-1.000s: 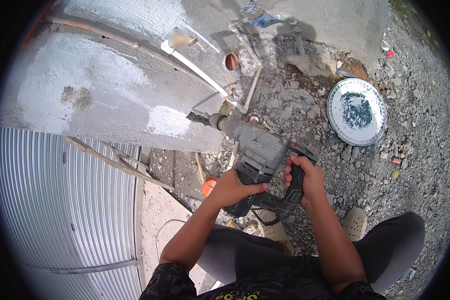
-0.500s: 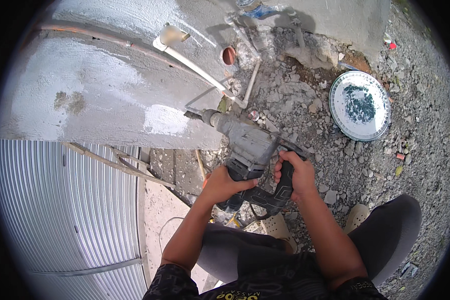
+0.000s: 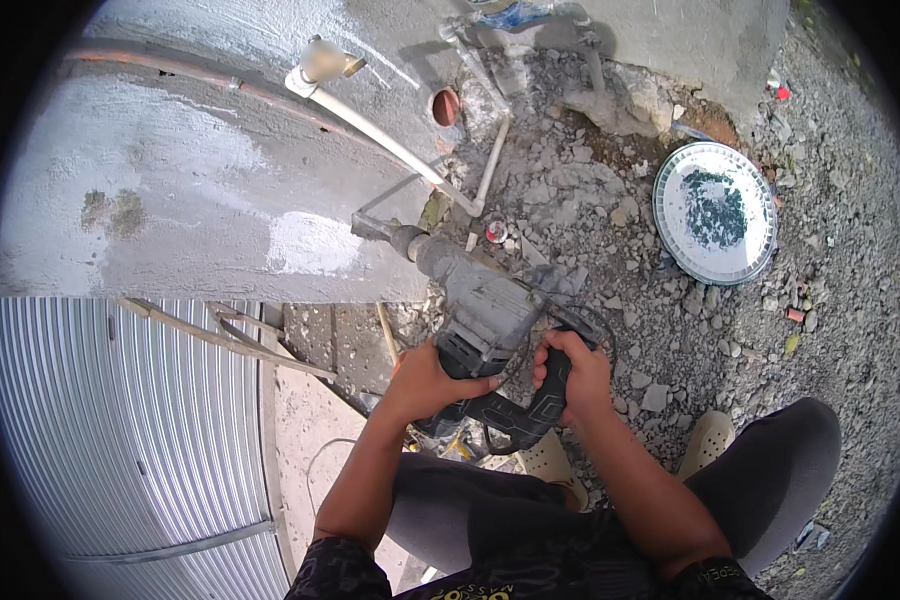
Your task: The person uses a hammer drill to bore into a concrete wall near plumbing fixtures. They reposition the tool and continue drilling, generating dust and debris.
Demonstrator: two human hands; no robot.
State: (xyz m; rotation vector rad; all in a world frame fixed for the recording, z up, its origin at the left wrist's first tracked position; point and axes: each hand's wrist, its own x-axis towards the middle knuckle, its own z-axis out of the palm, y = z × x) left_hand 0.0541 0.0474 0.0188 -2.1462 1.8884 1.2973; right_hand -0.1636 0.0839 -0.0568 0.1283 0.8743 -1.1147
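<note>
A dusty grey and black rotary hammer [image 3: 485, 300] is held in both hands, its nose aimed at the lower part of the grey concrete wall [image 3: 210, 215]. My left hand [image 3: 432, 383] grips the black motor housing, thumb across its near side. Around the black rear handle, my right hand [image 3: 575, 375] is closed. A flat chisel bit [image 3: 372, 226] sticks out of the chuck at the wall's face; whether its tip touches the wall, I cannot tell. Just beyond the tool's front end runs a white pipe [image 3: 385, 142] with an elbow.
Broken rubble [image 3: 590, 215] covers the ground beyond the tool. To the right lies a round white lid [image 3: 715, 215] with dark green stains. Corrugated metal sheet [image 3: 160, 420] and a wooden strip [image 3: 225, 340] are at left. An orange pipe end [image 3: 445, 107] pokes from the wall's base.
The rotary hammer and both hands have shifted slightly left and a little nearer in the picture. The wall and pipes have also shifted left in view. Both grips are unchanged.
</note>
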